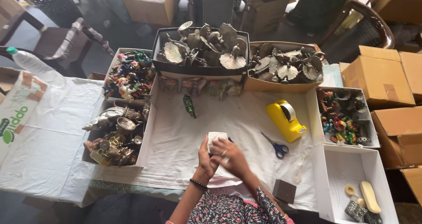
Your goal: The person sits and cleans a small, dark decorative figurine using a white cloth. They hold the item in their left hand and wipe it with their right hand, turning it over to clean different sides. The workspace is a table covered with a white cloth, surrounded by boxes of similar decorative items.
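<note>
Along the far edge of my desk (57, 131) stand a dark open box (200, 68) and a tan cardboard box (281, 86), side by side. White open boxes line both sides: two at the left edge (151, 85), (145, 140), two at the right (371, 131), (382, 184). A small dark square box (284, 191) lies near my edge. Brown cartons (378, 77) stack off the right side; a white carton with a green and orange label (15, 114) sits at the left end.

1. Two hands: left hand (205, 156), right hand (233, 156).
2. One small white wrapped bundle (216, 139), centre of the frame.
3. One yellow plastic tape dispenser (285, 120), right of centre.
4. One pair of blue-handled scissors (275, 146).
5. Two trays of grey metal leaf-shaped pieces, top centre: black tray (200, 68), tan cardboard tray (281, 85).
6. One clear plastic bottle with green cap (33, 65), upper left.
</note>
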